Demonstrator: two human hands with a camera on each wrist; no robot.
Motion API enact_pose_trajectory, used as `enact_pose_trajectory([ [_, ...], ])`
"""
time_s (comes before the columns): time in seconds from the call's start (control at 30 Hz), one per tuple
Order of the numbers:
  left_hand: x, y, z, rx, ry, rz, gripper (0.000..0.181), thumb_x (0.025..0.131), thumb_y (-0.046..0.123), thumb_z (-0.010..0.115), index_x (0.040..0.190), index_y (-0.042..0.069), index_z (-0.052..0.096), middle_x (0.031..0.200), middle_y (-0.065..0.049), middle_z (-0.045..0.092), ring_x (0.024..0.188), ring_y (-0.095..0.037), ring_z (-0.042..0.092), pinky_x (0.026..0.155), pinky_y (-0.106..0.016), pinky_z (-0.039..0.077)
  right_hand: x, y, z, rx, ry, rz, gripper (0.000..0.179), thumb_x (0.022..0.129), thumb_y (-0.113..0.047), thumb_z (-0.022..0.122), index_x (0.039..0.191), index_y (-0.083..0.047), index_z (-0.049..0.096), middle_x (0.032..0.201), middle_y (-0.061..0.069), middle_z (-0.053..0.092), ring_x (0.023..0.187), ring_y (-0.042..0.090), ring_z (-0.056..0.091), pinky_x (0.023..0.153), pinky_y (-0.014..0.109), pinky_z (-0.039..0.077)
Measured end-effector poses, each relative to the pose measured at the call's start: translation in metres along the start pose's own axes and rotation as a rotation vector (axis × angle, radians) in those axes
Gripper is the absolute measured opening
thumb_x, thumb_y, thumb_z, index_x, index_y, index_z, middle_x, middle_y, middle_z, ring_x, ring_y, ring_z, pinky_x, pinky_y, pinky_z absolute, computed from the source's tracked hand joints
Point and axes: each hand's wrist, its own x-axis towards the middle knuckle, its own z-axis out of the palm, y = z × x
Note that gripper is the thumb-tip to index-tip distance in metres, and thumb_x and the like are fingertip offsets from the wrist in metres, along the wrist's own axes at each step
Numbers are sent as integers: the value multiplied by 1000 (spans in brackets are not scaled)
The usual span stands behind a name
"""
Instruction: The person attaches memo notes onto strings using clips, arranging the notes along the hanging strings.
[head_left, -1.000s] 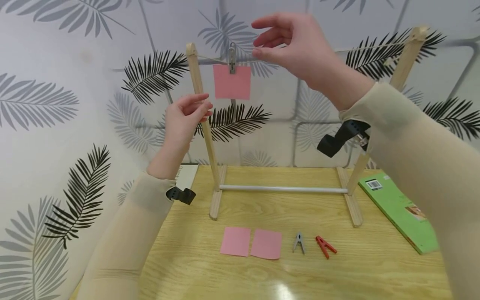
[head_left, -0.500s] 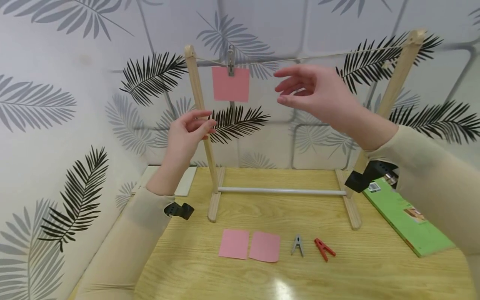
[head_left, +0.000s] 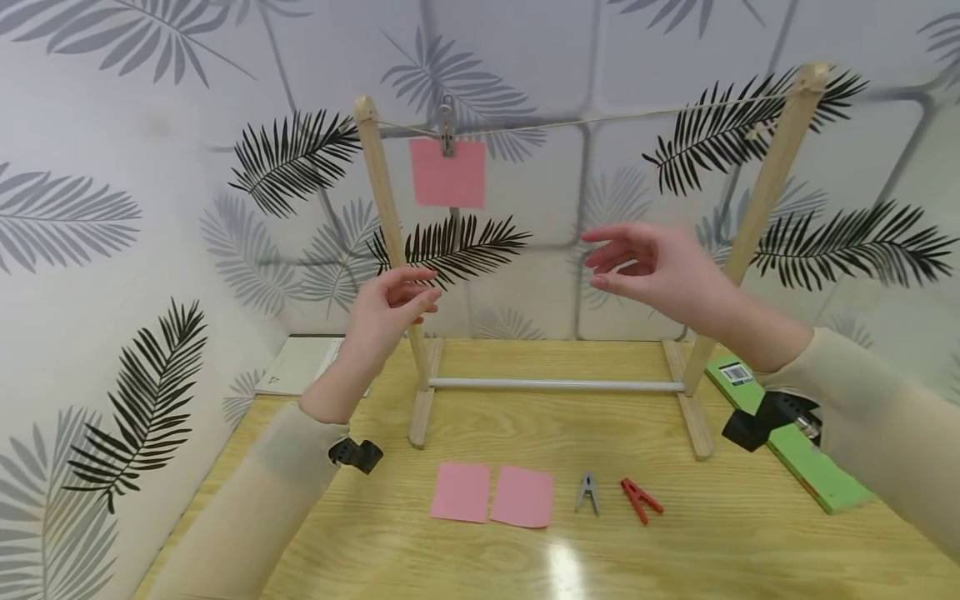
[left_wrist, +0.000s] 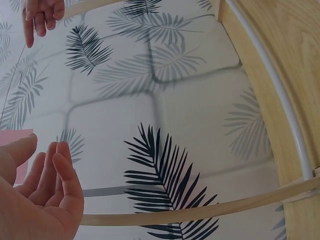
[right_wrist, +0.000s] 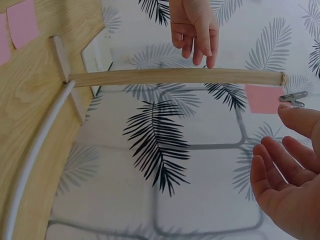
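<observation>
In the head view my left hand (head_left: 384,317) hovers in front of the stand's left post, fingers relaxed and holding nothing. My right hand (head_left: 663,271) floats near the right post, fingers loosely bent, also holding nothing. Above and between them a pink paper square (head_left: 450,179) hangs from the string (head_left: 570,123), held by a grey clothespin (head_left: 447,129). Two more pink paper squares (head_left: 461,492) (head_left: 522,497) lie side by side on the table. To their right lie a grey clothespin (head_left: 588,492) and a red clothespin (head_left: 641,500).
The wooden stand (head_left: 772,183) has two posts joined low down by a white rod (head_left: 555,384). A green box or book (head_left: 806,462) lies at the table's right, partly behind my right arm. A pale booklet (head_left: 296,367) sits at the back left, against the patterned wall.
Both hands have come down from the string's height, the right one farther and also to the right. The hanging pink paper and the things on the table stay as they were.
</observation>
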Motion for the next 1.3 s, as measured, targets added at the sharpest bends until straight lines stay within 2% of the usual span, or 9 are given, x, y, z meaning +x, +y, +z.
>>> enact_pose_trajectory([
  [0.17,-9,-14,9,-6,-52,-19,32,96,17,67,126,8,64,115,-20,70,91,-18,69,78,-28,55,-17,24,1,-18,-33,39,50,95,-18,68,142,-11,53,121,13,67,95,0,66,80,13,53],
  [0.33,-18,-29,15,-6,-80,-30,34,96,17,67,128,8,63,115,-18,71,90,-17,70,76,-24,55,-34,46,8,-10,-51,53,50,94,-17,69,141,-11,53,119,12,68,96,0,66,82,14,53],
  [0.53,-31,-48,20,28,-129,-58,33,95,12,67,127,3,63,112,-19,71,90,-18,70,75,-27,55,-54,66,20,8,-87,68,49,93,-12,69,139,-7,54,115,13,68,95,2,67,83,16,54],
  [0.67,-33,-60,25,27,-149,-51,32,94,10,68,124,0,64,109,-20,71,84,-10,68,72,-25,55,-65,77,23,19,-88,71,47,93,-12,69,137,-5,55,113,13,69,94,3,67,81,19,56],
  [0.77,-33,-67,28,32,-156,-33,31,92,9,69,122,-1,65,106,-21,72,81,-11,68,70,-26,56,-70,83,23,13,-82,80,46,93,-13,69,136,-4,55,112,13,69,93,2,66,80,20,56],
  [0.83,-34,-70,30,40,-159,-23,31,92,9,70,120,-1,65,105,-21,72,82,-15,69,69,-27,56,-73,87,23,5,-79,84,46,93,-13,69,136,-3,55,112,13,69,93,2,66,80,20,56],
  [1.0,-40,-79,35,54,-170,-51,30,91,9,71,119,1,66,104,-19,73,84,-20,70,68,-27,55,-80,99,29,21,-93,103,47,94,-13,68,137,-3,54,112,13,69,94,3,66,80,20,56],
  [1.17,-45,-88,40,71,-199,-95,30,92,9,70,120,3,66,104,-17,73,83,-16,70,68,-25,54,-88,112,38,37,-111,122,48,94,-16,69,137,-3,54,112,12,69,95,4,66,81,21,56],
  [1.3,-50,-92,44,81,-209,-91,28,91,8,71,119,3,67,104,-16,74,82,-15,70,68,-27,55,-94,119,45,34,-120,133,48,94,-19,69,137,-3,55,112,10,69,95,7,67,80,22,56],
])
